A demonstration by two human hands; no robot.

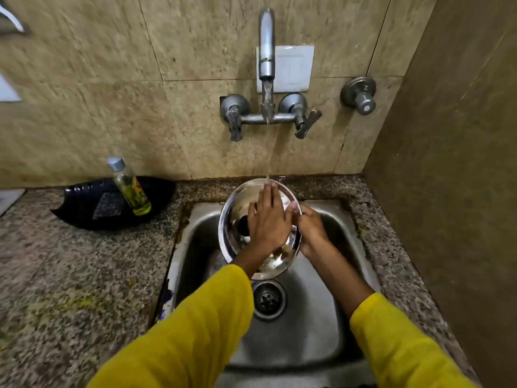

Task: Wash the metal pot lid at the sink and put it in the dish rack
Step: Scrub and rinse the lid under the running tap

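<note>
The round shiny metal pot lid (236, 208) is held tilted over the steel sink (316, 326), under the running stream from the wall tap (266, 46). A dark knob shows near its middle. My left hand (268, 219) lies flat on the lid's face, fingers stretched toward the water. My right hand (310, 228) grips the lid's right rim, with its thumb over the edge. Both arms wear yellow sleeves. No dish rack is in view.
A black tray (84, 208) on the granite counter at the left holds a clear bottle (130, 187) of yellow-green liquid and a dark scrub pad (107, 205). The sink drain (268, 301) is below the lid. A tiled wall stands close on the right.
</note>
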